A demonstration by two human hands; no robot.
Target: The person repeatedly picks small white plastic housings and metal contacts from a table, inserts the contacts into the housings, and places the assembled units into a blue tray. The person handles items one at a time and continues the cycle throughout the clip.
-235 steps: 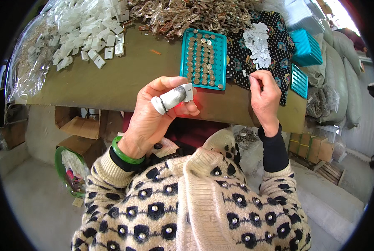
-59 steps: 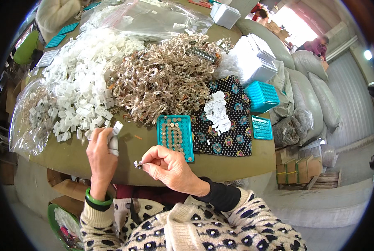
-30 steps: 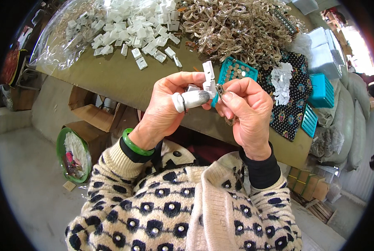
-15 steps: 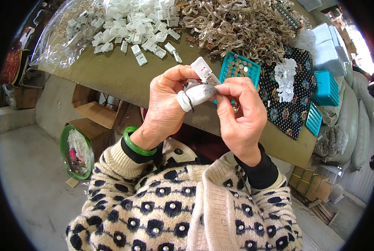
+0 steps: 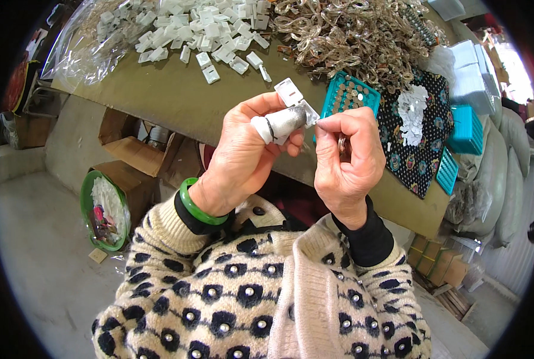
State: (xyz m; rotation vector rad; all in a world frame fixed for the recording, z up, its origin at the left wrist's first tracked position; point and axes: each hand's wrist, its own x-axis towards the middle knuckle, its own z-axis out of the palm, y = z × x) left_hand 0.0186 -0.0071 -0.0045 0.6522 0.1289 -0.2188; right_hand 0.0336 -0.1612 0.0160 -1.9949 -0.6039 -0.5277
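My left hand [image 5: 234, 143] is closed around a small white hinged plastic case [image 5: 289, 91], with its lid part standing up beyond the fingers. One finger of that hand wears a white cloth sleeve [image 5: 279, 124], smudged grey at the tip and tied with a dark band. Close to the case's right corner, my right hand [image 5: 351, 161] has thumb and forefinger pinched together; what lies between those tips is too small to make out. Round metal discs [image 5: 343, 143] are tucked in its curled fingers. Behind it, a teal tray [image 5: 334, 103] holds several similar discs.
White cases [image 5: 204, 30] lie heaped at the back beside clear plastic bags. Coiled clear wires [image 5: 345, 36] form another pile. On a patterned black cloth [image 5: 407, 164] are flat white pieces [image 5: 413, 113]. Teal trays [image 5: 467, 128] stack at right; a green tub [image 5: 87, 206] stands left.
My right hand's fingertips have drawn slightly away from the cloth-covered finger, toward the case's right corner. The sleeve and case now show more fully. The whole view has shifted slightly.
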